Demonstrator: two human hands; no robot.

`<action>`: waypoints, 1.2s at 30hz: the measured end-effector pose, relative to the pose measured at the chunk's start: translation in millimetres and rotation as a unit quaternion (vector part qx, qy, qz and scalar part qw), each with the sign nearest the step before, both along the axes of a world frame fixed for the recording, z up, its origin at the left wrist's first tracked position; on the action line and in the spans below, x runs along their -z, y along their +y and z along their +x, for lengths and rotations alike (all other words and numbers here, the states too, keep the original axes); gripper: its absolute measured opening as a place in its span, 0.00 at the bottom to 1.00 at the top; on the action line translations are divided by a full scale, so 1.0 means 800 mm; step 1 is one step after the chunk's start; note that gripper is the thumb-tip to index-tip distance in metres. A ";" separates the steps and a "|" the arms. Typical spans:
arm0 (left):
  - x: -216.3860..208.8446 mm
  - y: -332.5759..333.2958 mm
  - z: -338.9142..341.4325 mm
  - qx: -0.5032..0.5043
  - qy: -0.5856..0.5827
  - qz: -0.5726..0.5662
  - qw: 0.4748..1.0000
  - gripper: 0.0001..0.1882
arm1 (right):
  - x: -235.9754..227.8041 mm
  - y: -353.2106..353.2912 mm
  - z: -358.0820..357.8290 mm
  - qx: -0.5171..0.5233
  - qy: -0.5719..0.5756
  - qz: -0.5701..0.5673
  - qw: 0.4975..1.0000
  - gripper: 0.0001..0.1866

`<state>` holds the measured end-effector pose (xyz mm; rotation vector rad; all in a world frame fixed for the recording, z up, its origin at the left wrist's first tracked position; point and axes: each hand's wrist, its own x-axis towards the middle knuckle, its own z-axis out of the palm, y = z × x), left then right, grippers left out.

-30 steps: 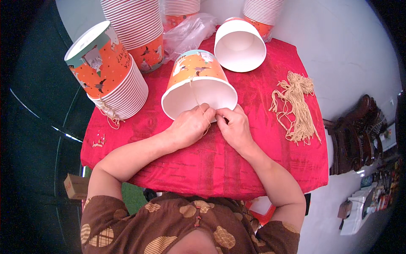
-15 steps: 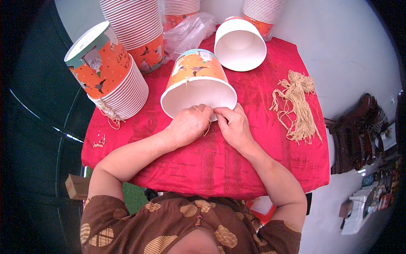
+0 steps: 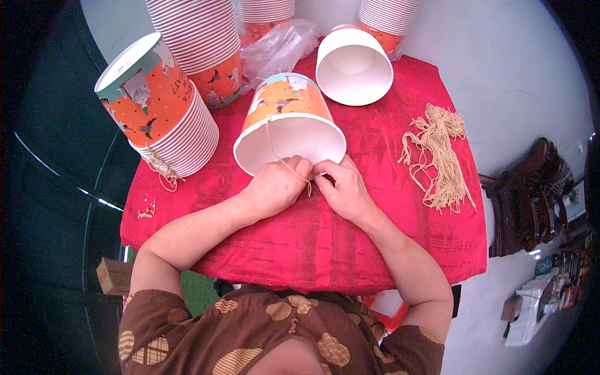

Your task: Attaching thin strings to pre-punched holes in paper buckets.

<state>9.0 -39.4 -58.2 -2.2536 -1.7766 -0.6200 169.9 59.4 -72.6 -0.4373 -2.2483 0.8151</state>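
Note:
An orange paper bucket (image 3: 289, 100) with a printed pattern lies tilted on the red cloth, its white mouth facing me. A thin tan string (image 3: 270, 134) hangs from the upper part of its rim and runs across the mouth to my hands. My left hand (image 3: 280, 182) is closed in a pinch on the string at the lower rim. Against its fingertips, my right hand (image 3: 342, 187) pinches the string there too. A short loop of string dangles between them. The exact spot where the fingertips meet is partly hidden.
A bundle of tan strings (image 3: 440, 159) lies at the right. Nested bucket stacks stand at the left (image 3: 162, 106) and far left (image 3: 200, 37). Another white-mouthed bucket (image 3: 355, 65) lies behind, near a clear plastic bag (image 3: 281, 50). String scraps (image 3: 147, 209) lie near the left edge.
The bucket has shifted slightly left. The string now stretches visibly across its mouth to my hands, which stay pinched together at the lower rim.

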 end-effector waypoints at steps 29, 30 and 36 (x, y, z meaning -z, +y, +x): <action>0.001 0.000 0.002 -0.016 -0.004 -0.019 1.000 0.09 | 0.006 0.001 -0.005 0.024 -0.011 -0.002 1.000 0.07; 0.002 0.000 0.001 -0.010 -0.017 -0.015 1.000 0.10 | 0.006 0.001 -0.006 0.022 -0.012 -0.011 1.000 0.06; -0.007 -0.002 -0.003 0.004 -0.177 -0.054 0.983 0.08 | 0.003 -0.002 -0.005 0.014 0.005 0.005 1.000 0.04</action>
